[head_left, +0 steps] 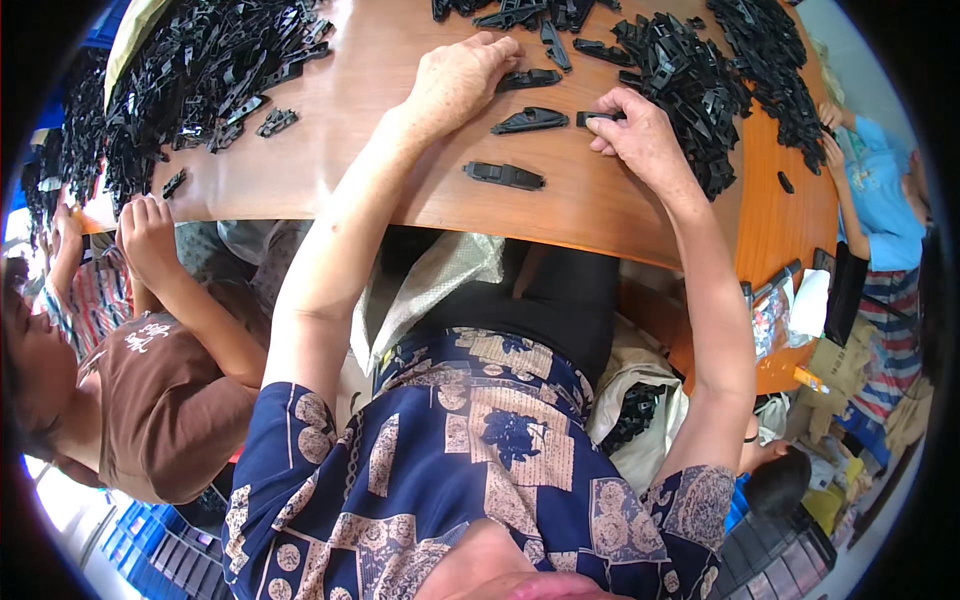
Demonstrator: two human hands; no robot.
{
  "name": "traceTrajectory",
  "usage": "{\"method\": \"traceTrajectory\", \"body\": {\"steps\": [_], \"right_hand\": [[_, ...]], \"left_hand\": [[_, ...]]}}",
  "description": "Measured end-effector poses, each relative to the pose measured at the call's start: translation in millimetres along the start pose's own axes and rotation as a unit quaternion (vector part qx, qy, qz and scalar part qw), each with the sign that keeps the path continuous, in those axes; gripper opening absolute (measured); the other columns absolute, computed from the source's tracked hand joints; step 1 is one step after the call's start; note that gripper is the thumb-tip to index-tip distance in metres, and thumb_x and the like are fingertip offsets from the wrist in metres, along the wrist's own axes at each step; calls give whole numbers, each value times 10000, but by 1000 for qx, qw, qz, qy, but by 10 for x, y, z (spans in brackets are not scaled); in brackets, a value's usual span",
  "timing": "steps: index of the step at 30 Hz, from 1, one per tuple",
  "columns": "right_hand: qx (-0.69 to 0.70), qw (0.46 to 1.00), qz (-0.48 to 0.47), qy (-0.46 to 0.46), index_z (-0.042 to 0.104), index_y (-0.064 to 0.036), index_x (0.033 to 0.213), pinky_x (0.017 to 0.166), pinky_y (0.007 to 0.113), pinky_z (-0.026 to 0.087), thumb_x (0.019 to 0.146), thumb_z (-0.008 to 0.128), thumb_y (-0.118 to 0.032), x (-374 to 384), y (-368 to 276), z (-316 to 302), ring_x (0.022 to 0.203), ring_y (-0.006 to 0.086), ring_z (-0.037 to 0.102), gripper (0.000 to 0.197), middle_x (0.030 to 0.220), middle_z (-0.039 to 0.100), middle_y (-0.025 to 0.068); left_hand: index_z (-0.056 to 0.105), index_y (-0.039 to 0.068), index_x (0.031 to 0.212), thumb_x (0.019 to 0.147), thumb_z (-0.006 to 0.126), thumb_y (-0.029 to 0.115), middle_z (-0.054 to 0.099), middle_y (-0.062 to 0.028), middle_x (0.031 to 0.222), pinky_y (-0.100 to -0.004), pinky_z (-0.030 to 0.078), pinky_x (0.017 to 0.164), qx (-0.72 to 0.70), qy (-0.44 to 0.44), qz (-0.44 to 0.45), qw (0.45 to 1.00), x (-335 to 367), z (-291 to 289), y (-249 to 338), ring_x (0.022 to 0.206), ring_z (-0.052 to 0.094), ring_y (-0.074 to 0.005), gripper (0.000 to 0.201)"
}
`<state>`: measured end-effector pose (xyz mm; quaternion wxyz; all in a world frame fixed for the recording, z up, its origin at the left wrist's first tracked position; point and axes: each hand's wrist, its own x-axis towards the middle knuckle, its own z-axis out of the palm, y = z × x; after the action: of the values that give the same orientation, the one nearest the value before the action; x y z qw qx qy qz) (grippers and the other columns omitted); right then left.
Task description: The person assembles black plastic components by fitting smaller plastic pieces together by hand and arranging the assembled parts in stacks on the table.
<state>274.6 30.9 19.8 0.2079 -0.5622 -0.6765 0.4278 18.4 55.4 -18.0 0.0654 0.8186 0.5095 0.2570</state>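
My right hand [640, 138] pinches a small black plastic part [592, 118] between thumb and fingers, just above the table. My left hand [463, 82] is farther up the table with its fingers bent together. What they hold, if anything, is hidden. Right beside its fingers lies a black plastic clip-like part [530, 79], and I cannot tell whether they touch. Between my hands lies another long black part [530, 121]. Nearer to me is a third long part [503, 176], flat on the wood.
Black parts form a large heap [215, 70] at left, with another heap [685, 90] beside my right hand. The brown table [440, 205] curves in front of me. A person in brown [170, 410] works at left, another in blue [890, 170] at far right. A white sack [440, 285] hangs below the edge.
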Motion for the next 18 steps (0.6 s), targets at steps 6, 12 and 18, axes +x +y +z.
{"method": "traceTrajectory", "body": {"steps": [6, 12, 18], "right_hand": [[-384, 901, -199, 29, 609, 8, 952, 719, 453, 561, 901, 699, -141, -76, -190, -72, 859, 374, 682, 182, 980, 638, 159], [-344, 916, -198, 67, 624, -42, 978, 767, 455, 542, 925, 675, -205, 81, -234, -19, 922, 368, 661, 178, 1003, 619, 124], [-279, 923, -255, -75, 645, -32, 980, 771, 456, 521, 892, 704, -224, -19, -284, 147, 897, 367, 638, 219, 957, 617, 123]], "left_hand": [[662, 318, 1256, 921, 665, 172, 600, -44, 1072, -371, 577, 783, 68, 43, 196, 977, -39, -185, 106, 990, 669, -267, 365], [659, 203, 1199, 901, 693, 212, 642, -77, 1037, -404, 572, 754, 69, -95, 130, 984, 16, -250, 142, 954, 684, -289, 300], [644, 179, 1200, 893, 704, 245, 711, -82, 793, -430, 556, 693, 75, -129, 72, 986, 5, -346, 79, 769, 707, -325, 320]]}}
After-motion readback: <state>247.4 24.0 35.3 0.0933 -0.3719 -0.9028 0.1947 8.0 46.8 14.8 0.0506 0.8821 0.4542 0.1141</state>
